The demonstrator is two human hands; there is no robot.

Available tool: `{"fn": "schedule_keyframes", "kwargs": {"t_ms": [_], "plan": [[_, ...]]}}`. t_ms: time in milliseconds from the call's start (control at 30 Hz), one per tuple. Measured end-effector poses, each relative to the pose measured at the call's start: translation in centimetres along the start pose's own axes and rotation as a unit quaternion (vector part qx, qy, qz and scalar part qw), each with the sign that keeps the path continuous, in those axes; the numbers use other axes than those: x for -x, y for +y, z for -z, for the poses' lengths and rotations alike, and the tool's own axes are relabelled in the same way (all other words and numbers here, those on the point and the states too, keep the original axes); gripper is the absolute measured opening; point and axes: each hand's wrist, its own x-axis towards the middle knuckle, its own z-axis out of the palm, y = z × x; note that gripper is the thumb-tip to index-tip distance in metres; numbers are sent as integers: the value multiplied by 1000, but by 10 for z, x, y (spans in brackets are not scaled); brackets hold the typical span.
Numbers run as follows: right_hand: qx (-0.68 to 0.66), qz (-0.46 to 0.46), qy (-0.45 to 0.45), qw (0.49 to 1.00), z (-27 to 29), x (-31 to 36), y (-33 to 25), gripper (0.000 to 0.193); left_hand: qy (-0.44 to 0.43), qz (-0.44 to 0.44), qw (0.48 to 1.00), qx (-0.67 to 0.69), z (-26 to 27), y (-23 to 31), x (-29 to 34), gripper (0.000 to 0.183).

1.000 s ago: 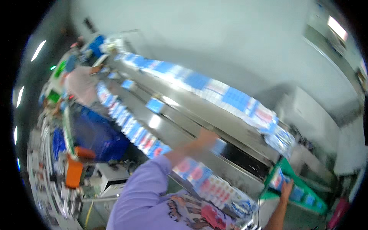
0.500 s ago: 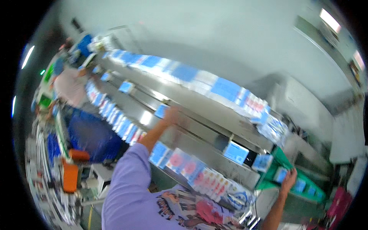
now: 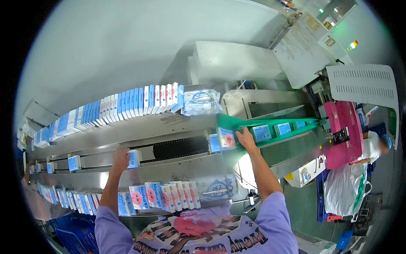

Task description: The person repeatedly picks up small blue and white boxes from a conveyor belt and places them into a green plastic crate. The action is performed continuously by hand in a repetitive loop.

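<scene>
We see the left hand [image 3: 122, 158] left of centre in the frame, its fingers bent against the left side of a blue-and-white box [image 3: 134, 159] on the metal track [image 3: 175, 163]. The box therefore lies directly to the right of that hand, which is far nearer to it than the right hand [image 3: 246, 137] is. As far as we can make out, its long axis runs roughly up and down the frame, crossing the track, which stretches from left to right. We cannot tell whether the left hand pinches the box or merely rests on it. Near mid-frame, right of centre, the right hand is at the green guide [image 3: 228, 121], its fingers curled; whether they close on the rim we cannot say. Just left of them is a flower-printed box [image 3: 227, 139], and beyond them, towards the right, several blue boxes [image 3: 261, 133] lie spaced along the green channel. Between the two hands we see the dark stretch of belt [image 3: 179, 148], with the left-hand box and the flower-printed one well apart.
</scene>
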Motion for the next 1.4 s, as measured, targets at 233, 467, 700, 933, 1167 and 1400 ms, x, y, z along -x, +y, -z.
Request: {"fn": "schedule_keyframes", "kwargs": {"t_ms": [233, 467, 700, 933, 1167, 1400], "plan": [[49, -14, -10, 999, 6, -9, 26, 76, -58, -3, 997, -41, -9, 71, -20, 33], [83, -65, 5, 994, 26, -31, 48, 77, -77, -49, 996, 16, -27, 132, -41, 40], [54, 39, 126, 990, 47, 5, -7, 58, 50, -4, 997, 60, -18, 84, -35, 44], [-41, 120, 57, 990, 14, 26, -19, 43, 14, 110, 988, -107, 15, -62, 0, 38], [-16, 51, -13, 998, -1, 16, -16, 54, -57, 50, 997, 10, -10, -22, -4, 32], [70, -22, 2, 997, -9, -1, -1, 68, -57, 7, 998, -36, -19, 66, -22, 32]]}}
